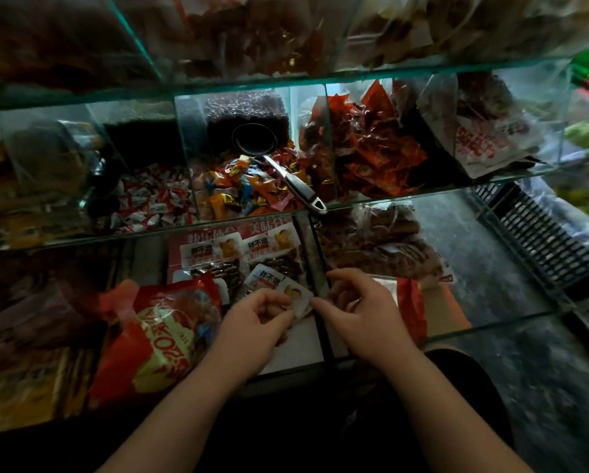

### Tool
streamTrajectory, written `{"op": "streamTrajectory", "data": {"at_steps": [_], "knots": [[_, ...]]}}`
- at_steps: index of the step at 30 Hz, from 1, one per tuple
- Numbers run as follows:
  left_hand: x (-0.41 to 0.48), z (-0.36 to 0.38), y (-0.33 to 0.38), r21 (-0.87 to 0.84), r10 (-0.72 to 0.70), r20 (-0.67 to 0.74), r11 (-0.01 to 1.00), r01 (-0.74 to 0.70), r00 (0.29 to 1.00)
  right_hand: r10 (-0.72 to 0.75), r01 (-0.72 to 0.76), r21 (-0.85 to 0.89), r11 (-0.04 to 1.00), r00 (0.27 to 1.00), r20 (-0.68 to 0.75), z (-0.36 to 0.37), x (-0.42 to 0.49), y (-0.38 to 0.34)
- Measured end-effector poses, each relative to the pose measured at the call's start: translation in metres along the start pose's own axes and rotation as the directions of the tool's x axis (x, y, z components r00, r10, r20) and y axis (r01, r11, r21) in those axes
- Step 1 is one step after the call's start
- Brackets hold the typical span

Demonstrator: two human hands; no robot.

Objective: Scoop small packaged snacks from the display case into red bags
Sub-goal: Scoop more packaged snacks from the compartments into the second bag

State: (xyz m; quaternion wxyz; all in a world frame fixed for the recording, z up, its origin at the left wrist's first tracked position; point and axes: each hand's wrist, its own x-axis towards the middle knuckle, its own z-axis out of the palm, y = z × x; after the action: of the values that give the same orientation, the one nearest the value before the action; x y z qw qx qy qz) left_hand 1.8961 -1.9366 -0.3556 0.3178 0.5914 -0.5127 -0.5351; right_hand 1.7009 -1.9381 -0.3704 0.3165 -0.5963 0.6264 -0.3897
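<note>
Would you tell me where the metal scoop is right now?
In the head view, the metal scoop lies in the middle shelf's centre compartment on the colourful candies, handle reaching the front edge.

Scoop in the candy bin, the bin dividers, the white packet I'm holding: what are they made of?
Scoop: polished metal, likely steel, judging by the bright glints on its handle.
Dividers: clear glass, see-through with green-tinted edges.
White packet: glossy printed plastic film, probably.

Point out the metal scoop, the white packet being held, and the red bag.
metal scoop [300, 187], head view, on its handle.
white packet [278, 285], head view, on its printed label.
red bag [156, 336], head view, on its front.
</note>
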Motion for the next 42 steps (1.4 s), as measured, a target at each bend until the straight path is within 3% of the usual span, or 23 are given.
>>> {"op": "streamTrajectory", "data": {"at_steps": [4, 7, 9, 11, 13, 16, 18, 21, 24, 27, 32, 36, 39, 42], "knots": [[-0.038, -0.057, -0.011, 0.137, 0.209, -0.215, 0.974, -0.182, 0.954, 0.003, -0.021, 0.093, 0.995, 0.982, 0.187, 0.044, -0.008, -0.034], [-0.062, -0.1, -0.025, 0.361, 0.382, -0.489, 0.907, -0.218, 0.784, -0.036, 0.0, 0.112, 0.994, 0.948, 0.315, 0.085, -0.007, -0.069], [-0.067, -0.125, -0.035, 0.452, 0.463, -0.59, 0.868, -0.204, 0.662, -0.101, 0.075, 0.089, 0.993, 0.934, 0.343, 0.112, -0.006, -0.093], [-0.067, -0.145, -0.046, 0.457, 0.439, -0.655, 0.879, -0.14, 0.615, -0.095, 0.089, 0.033, 0.995, 0.924, 0.37, 0.139, -0.004, -0.114], [-0.065, -0.158, -0.058, 0.391, 0.283, -0.67, 0.92, 0.002, 0.687, -0.006, 0.042, -0.08, 0.996, 0.915, 0.404, 0.165, -0.004, -0.129], [-0.064, -0.167, -0.073, 0.223, -0.017, -0.538, 0.961, 0.162, 0.843, 0.123, -0.028, -0.207, 0.978, 0.879, 0.461, 0.196, -0.006, -0.133], [-0.065, -0.167, -0.077, 0.151, -0.082, -0.479, 0.973, 0.175, 0.874, 0.157, -0.058, -0.21, 0.976, 0.855, 0.494, 0.208, -0.008, -0.131], [-0.061, -0.165, -0.077, 0.119, -0.147, -0.497, 0.965, 0.234, 0.855, 0.14, -0.043, -0.204, 0.978, 0.86, 0.491, 0.21, -0.008, -0.128], [-0.052, -0.167, -0.07, 0.217, -0.186, -0.56, 0.907, 0.36, 0.807, 0.068, 0.026, -0.222, 0.975, 0.911, 0.406, 0.197, -0.006, -0.126], [-0.041, -0.17, -0.057, 0.269, -0.212, -0.525, 0.878, 0.397, 0.824, -0.002, 0.082, -0.271, 0.959, 0.959, 0.282, 0.172, 0.0, -0.125], [-0.032, -0.153, -0.039, 0.448, -0.005, -0.436, 0.866, 0.222, 0.9, -0.102, 0.128, -0.257, 0.958, 0.989, 0.109, 0.121, 0.001, -0.122], [-0.034, -0.133, -0.027, 0.114, 0.039, -0.415, 0.993, 0.01, 0.909, -0.125, 0.103, -0.23, 0.968, 0.989, -0.083, 0.077, 0.003, -0.111], [-0.028, -0.114, -0.031, -0.029, -0.099, -0.308, 0.995, 0.095, 0.946, -0.02, -0.018, -0.383, 0.924, 0.995, -0.094, 0.052, 0.01, -0.098], [-0.027, -0.101, -0.036, 0.074, -0.167, -0.241, 0.979, 0.19, 0.956, 0.262, -0.194, -0.556, 0.808, 0.964, 0.043, 0.042, 0.009, -0.083]]}}
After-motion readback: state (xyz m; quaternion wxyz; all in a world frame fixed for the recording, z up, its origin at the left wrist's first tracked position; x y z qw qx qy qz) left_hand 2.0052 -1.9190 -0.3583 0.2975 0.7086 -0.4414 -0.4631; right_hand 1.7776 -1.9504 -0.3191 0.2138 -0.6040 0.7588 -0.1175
